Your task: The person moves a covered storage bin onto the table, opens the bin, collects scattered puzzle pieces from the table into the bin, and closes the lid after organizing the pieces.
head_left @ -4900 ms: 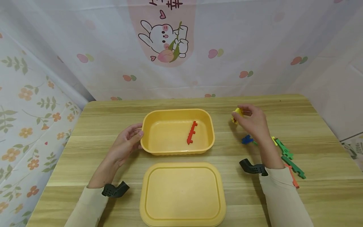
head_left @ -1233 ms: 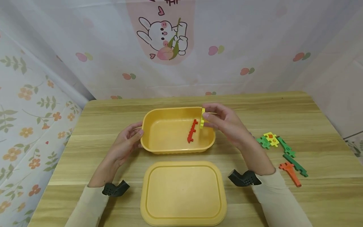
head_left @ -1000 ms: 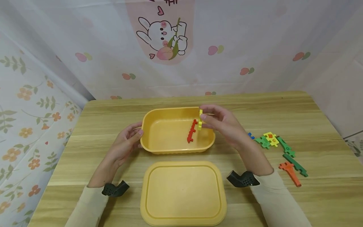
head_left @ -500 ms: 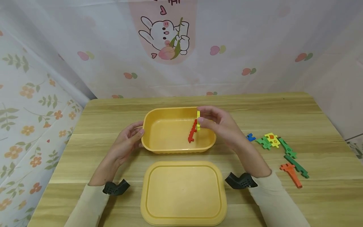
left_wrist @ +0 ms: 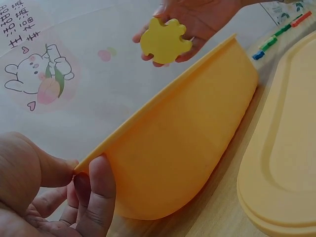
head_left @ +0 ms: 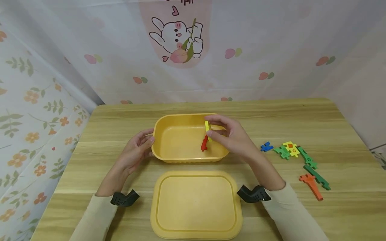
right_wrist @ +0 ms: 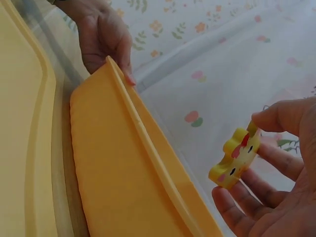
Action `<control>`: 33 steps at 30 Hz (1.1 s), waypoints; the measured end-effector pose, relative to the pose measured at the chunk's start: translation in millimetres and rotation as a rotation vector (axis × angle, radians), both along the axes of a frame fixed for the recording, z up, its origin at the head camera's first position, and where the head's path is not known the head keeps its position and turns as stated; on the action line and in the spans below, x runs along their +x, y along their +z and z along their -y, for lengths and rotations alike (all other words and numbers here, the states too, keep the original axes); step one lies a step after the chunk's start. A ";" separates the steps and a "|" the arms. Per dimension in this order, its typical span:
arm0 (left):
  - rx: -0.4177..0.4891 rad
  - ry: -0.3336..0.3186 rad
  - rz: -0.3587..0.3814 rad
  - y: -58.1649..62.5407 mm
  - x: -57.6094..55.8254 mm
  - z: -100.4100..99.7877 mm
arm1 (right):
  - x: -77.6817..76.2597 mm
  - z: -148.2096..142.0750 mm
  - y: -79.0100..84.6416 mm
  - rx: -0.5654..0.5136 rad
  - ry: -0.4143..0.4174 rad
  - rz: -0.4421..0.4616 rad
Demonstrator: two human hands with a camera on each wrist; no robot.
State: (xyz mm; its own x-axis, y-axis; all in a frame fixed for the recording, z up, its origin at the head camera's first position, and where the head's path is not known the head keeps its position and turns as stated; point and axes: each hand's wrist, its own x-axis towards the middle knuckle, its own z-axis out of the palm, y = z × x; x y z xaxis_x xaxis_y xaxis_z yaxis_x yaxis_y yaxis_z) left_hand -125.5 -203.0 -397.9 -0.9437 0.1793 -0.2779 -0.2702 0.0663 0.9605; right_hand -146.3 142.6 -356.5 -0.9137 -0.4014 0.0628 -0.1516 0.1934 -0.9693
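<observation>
My left hand (head_left: 134,152) grips the left end of the yellow plastic box (head_left: 178,144); in the left wrist view its thumb and fingers pinch the rim. Over the box's right part, my right hand (head_left: 232,135) pinches a yellow puzzle piece (head_left: 207,126) on edge. A painted face with eyes and pink cheeks shows on that piece (right_wrist: 237,158) in the right wrist view, while its plain back (left_wrist: 165,43) faces the left wrist camera. Inside the box lies a notched red piece (head_left: 204,146), its far end hidden behind the yellow piece and fingers.
A yellow lid (head_left: 196,206) lies flat in front of the box. On the right are a blue piece (head_left: 266,147), a green one (head_left: 282,152), a yellow one (head_left: 291,149), longer green ones (head_left: 317,176) and an orange one (head_left: 312,185). Curtains hang behind the table.
The right hand picked up the yellow piece from the table's right side and brought it left over the box. Lately it has shifted slightly further left and lower. My left hand stays on the box.
</observation>
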 end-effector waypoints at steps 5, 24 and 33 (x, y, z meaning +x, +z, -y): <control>-0.001 -0.001 0.002 0.9 0.2 1.0 | 0.2 2.6 -0.7 0.024 0.014 -0.044; 0.000 0.000 0.008 1.9 1.2 -0.2 | 6.7 10.5 -5.5 0.204 -0.021 -0.319; -0.001 0.001 0.007 1.8 0.9 -0.8 | 8.7 14.2 -9.4 0.288 -0.018 -0.392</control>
State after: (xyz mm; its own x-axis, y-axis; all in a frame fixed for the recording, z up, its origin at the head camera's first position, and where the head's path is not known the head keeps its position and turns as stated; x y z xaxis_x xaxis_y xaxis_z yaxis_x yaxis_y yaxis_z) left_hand -124.6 -202.2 -396.1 -0.9418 0.1781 -0.2850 -0.2774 0.0666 0.9584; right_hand -137.6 128.4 -366.0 -0.8505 -0.4373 0.2922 -0.4886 0.4516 -0.7466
